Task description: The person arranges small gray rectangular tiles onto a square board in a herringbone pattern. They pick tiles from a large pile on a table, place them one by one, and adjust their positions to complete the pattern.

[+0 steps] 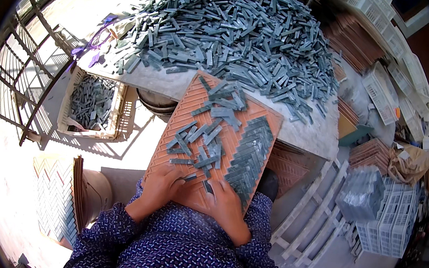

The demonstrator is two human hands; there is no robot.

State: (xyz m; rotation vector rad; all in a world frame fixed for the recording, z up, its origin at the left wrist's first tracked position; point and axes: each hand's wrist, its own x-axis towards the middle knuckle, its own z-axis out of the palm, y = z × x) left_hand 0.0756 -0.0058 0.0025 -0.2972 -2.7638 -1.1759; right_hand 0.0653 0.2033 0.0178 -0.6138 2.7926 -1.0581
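An orange-brown tray (265,110) with herringbone grooves slopes from the table edge to my lap. Grey-green stone strips (249,157) fill the grooves along its right side in a herringbone pattern. Loose strips (205,142) lie heaped across its middle and top. At the tray's lower left, my left hand (162,184) is closed, with a short strip (190,176) at its fingertips. My right hand (226,202), at the lower edge just below the laid strips, pinches a dark strip (208,187) between thumb and fingers.
A large mound of stone strips (238,30) covers the table (326,139). A crate (117,114) of strips stands on the floor at left, near a metal rack (24,68). Grooved trays (54,194) lean at lower left. At right are a pale slatted frame (311,215) and crates (383,221).
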